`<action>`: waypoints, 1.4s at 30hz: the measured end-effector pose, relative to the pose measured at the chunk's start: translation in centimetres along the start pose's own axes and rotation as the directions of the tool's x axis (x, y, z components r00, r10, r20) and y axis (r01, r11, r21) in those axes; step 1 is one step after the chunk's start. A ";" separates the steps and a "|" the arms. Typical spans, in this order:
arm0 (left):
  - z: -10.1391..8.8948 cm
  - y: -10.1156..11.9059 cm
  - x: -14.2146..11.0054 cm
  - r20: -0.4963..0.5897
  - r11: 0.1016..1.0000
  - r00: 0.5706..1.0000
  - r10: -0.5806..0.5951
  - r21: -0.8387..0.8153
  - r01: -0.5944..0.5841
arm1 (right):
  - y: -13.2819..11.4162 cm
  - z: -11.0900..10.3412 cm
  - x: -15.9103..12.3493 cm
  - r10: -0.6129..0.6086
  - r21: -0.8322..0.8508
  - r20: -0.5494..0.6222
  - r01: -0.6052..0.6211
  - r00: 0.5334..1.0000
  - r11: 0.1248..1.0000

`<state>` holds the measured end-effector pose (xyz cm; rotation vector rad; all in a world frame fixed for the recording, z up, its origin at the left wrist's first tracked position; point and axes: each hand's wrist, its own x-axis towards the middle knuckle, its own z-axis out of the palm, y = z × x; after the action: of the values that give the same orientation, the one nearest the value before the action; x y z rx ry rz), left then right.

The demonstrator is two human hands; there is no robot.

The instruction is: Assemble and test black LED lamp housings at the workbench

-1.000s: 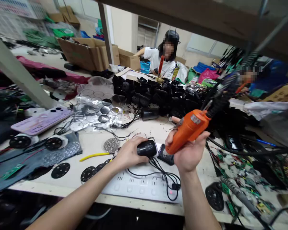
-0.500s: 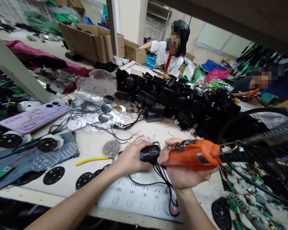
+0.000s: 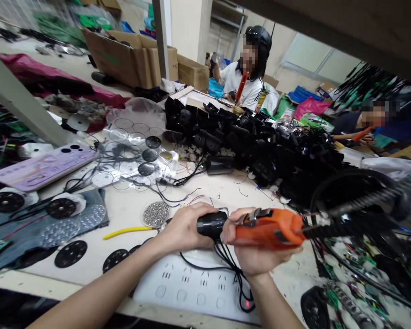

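My left hand (image 3: pixel 183 227) is wrapped round a small black cylindrical part (image 3: pixel 210 224), holding it just above the bench. My right hand (image 3: pixel 255 253) grips an orange electric screwdriver (image 3: pixel 269 228) lying almost level, its nose pressed against the black part's end. A black coiled cord (image 3: pixel 359 208) runs off from the tool's rear to the right. Black wires (image 3: pixel 231 265) hang from the part onto a white power strip (image 3: pixel 192 290) below my hands.
A heap of black housings (image 3: pixel 260 146) fills the bench behind. To the left lie clear round lenses (image 3: pixel 130 160), a metal mesh disc (image 3: pixel 155 213), a yellow-handled tool (image 3: pixel 123 232), black discs (image 3: pixel 70 253) and a lilac panel (image 3: pixel 43 167). Circuit boards (image 3: pixel 349 283) are at the right. Two people sit across the bench.
The orange screwdriver swung down from a tilted, raised pose to nearly level, and its nose met the black part. The view dropped slightly.
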<state>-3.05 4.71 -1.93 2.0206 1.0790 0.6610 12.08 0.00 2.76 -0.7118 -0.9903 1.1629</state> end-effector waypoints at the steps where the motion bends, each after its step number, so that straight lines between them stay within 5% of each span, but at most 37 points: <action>1: 0.0 0.0 -0.1 -0.001 1.000 1.000 -0.001 -0.008 0.001 | -0.3 0.0 0.2 0.014 0.016 0.006 -0.014 1.000 1.000; 9: 0.2 0.0 -0.2 0.008 1.000 1.000 -0.011 -0.018 0.011 | -2.0 1.3 4.0 -0.122 0.027 -0.068 0.124 0.990 0.992; 23: -0.1 -0.6 0.1 0.046 0.998 0.999 -0.005 -0.067 0.008 | 2.3 0.2 5.8 0.027 0.046 -0.019 -0.026 0.999 0.999; 30: -0.3 -0.3 0.4 0.071 0.998 0.997 -0.002 -0.062 0.006 | 2.5 0.4 6.2 0.087 0.039 -0.013 -0.087 0.996 0.995; 37: -1.0 -0.5 -2.3 0.001 0.988 0.992 -0.130 -0.083 0.129 | -0.7 3.4 6.6 -0.019 0.067 0.011 0.018 1.000 0.998; 42: -0.5 -1.2 -3.5 -0.099 0.964 0.962 -0.254 -0.105 0.244 | 0.4 6.1 6.0 0.057 0.112 0.073 -0.065 0.996 0.992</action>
<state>-5.74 2.37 -2.90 1.7483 1.3185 0.6835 6.90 5.66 6.45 -0.6171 -0.9570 1.2947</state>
